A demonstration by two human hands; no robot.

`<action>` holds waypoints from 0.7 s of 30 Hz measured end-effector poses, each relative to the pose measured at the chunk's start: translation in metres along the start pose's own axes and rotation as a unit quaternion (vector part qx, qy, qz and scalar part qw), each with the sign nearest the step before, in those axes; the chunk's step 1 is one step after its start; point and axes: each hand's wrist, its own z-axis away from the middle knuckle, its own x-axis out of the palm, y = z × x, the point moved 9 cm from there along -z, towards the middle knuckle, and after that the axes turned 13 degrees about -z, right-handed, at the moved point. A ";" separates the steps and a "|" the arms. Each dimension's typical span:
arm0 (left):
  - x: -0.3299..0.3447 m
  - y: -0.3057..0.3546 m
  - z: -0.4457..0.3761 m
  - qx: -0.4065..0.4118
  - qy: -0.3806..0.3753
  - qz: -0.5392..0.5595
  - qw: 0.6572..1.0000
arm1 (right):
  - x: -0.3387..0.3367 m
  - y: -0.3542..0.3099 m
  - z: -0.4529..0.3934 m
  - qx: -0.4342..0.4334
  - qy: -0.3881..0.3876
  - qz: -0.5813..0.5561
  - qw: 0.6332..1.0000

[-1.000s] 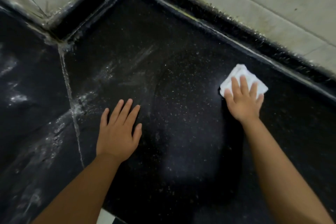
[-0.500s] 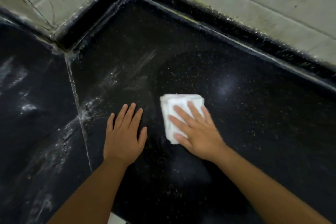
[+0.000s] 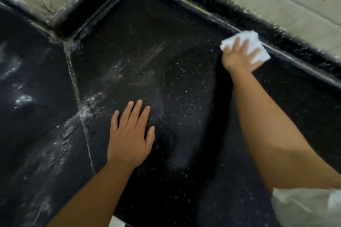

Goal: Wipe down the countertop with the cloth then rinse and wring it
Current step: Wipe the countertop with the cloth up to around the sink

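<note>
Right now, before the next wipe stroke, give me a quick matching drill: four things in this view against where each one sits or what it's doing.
Things:
1. cloth
2. left hand
3. right hand
4. countertop seam

States:
A. lies flat on the dark countertop, holding nothing
B. pale line running toward the back corner, left of both hands
C. white, folded, at the counter's back edge by the wall
D. fingers spread, pressing down on the white fabric

Pairs: 1-C, 2-A, 3-D, 4-B
</note>
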 end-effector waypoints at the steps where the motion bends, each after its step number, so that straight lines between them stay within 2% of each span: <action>1: 0.001 0.000 0.000 0.001 0.001 0.000 1.000 | 0.011 -0.026 0.000 -0.033 -0.012 0.012 0.999; 4: 0.001 0.000 0.000 0.001 0.004 0.009 1.000 | 0.041 -0.097 0.019 -0.137 -0.051 0.027 0.989; 7: 0.001 0.000 0.000 0.000 0.002 0.011 1.000 | 0.070 -0.137 0.065 -0.270 -0.102 0.077 0.954; 10: -0.001 -0.001 0.000 -0.007 -0.002 0.016 1.000 | 0.088 -0.121 0.123 -0.367 -0.155 0.091 0.913; 13: -0.001 -0.002 0.000 -0.005 -0.001 0.019 1.000 | 0.082 -0.055 0.167 -0.403 -0.161 0.084 0.897; 15: 0.001 -0.001 0.000 0.000 -0.018 0.013 1.000 | 0.068 -0.005 0.180 -0.389 -0.151 0.087 0.905; 17: 0.000 0.000 0.000 0.001 -0.040 0.022 0.999 | 0.051 0.033 0.173 -0.334 -0.138 0.080 0.929; 19: 0.002 0.000 0.003 0.000 -0.062 0.049 0.997 | 0.035 0.051 0.155 -0.287 -0.120 0.080 0.947; 21: 0.000 -0.001 0.002 -0.001 -0.053 0.069 0.996 | 0.023 0.049 0.128 -0.235 -0.090 0.078 0.965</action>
